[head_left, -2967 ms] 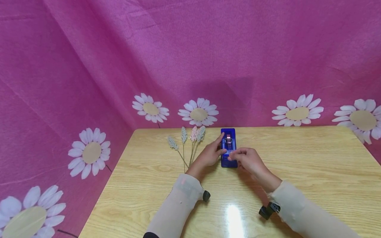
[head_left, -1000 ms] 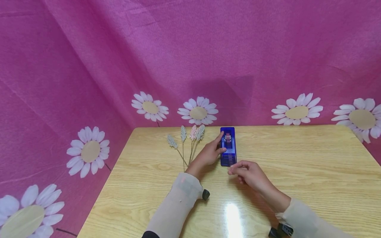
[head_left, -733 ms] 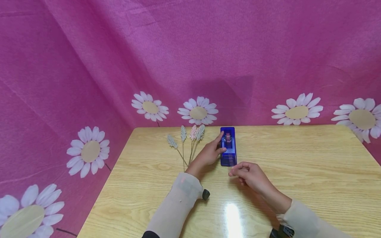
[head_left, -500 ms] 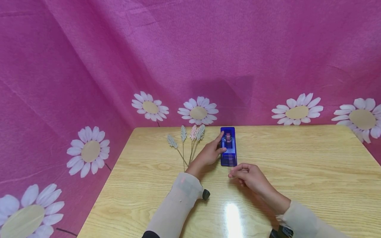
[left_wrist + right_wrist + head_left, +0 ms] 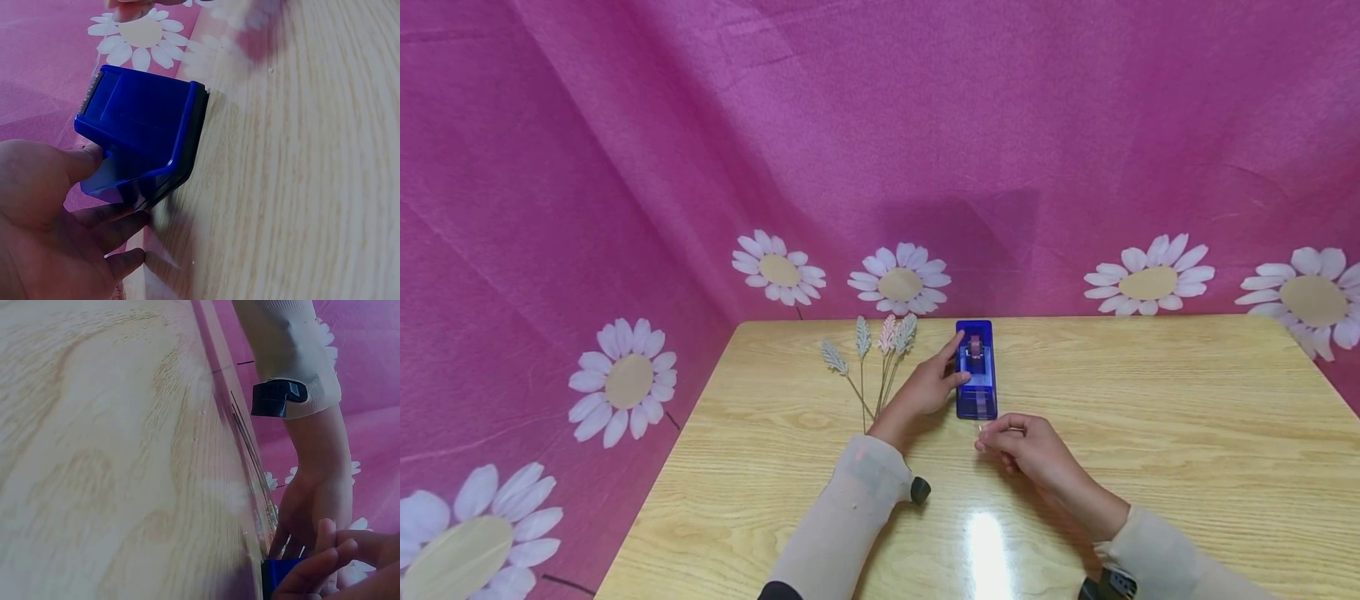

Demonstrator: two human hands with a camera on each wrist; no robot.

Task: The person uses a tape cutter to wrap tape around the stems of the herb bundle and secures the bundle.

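Observation:
A blue tape dispenser [image 5: 976, 392] stands near the table's far edge, its metal cutting teeth [image 5: 91, 94] showing in the left wrist view. My left hand [image 5: 929, 385] holds it from the left side, thumb and fingers against its body. Just in front of the dispenser, my right hand [image 5: 1026, 442] pinches the end of a strip of clear tape [image 5: 981, 407]. The strip runs back over the front of the dispenser toward the roll [image 5: 976, 347]. In the right wrist view, the fingers of that hand hide most of the dispenser.
Several artificial wheat-like stems, grey and pink [image 5: 887, 335], lie on the wooden table [image 5: 1150, 400] left of the dispenser, partly under my left forearm. A pink cloth [image 5: 970, 150] printed with daisies hangs behind and to the left of the table.
My right hand has moved from over the dispenser's front toward me, drawing out the tape, and over the last half second barely shifts. My left hand stays on the dispenser.

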